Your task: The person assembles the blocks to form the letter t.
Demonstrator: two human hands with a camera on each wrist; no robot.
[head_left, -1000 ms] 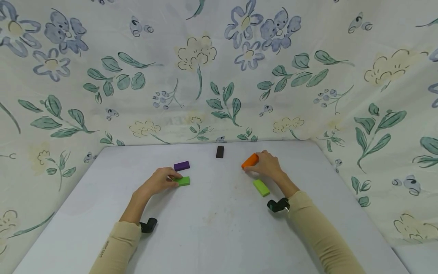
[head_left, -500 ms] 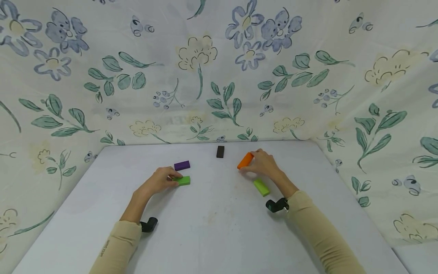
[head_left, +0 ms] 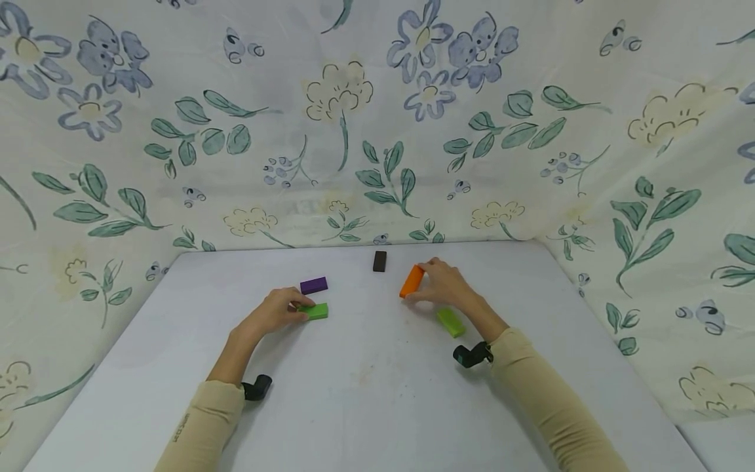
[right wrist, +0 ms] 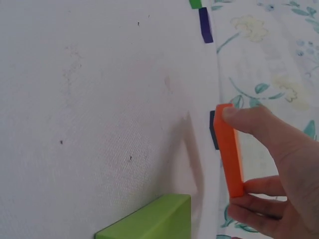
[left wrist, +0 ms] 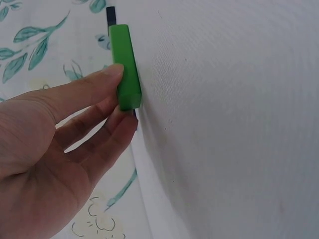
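Observation:
My left hand [head_left: 278, 311] pinches a green rectangular block [head_left: 317, 311] between thumb and fingers; in the left wrist view the thumb lies on the green block's [left wrist: 125, 64] side. Just behind it on the table is a purple block [head_left: 314, 285]. An orange block [head_left: 411, 281] is held by my right hand [head_left: 441, 283], thumb at one end and fingertips at the other, as the right wrist view shows on the orange block [right wrist: 229, 152]. Its shadow falls on the tabletop apart from it. Close in front of that hand lies a yellow-green block [head_left: 451, 322].
A dark brown block [head_left: 380, 261] lies near the back edge of the white table [head_left: 366, 406]. Behind and beside the table hangs a floral cloth [head_left: 377, 118]. Black wrist cameras [head_left: 474, 354] stick out from both cuffs.
My right hand has carried the orange block to the left, and the block has turned more upright in the head view. My left hand and its green block have stayed in place.

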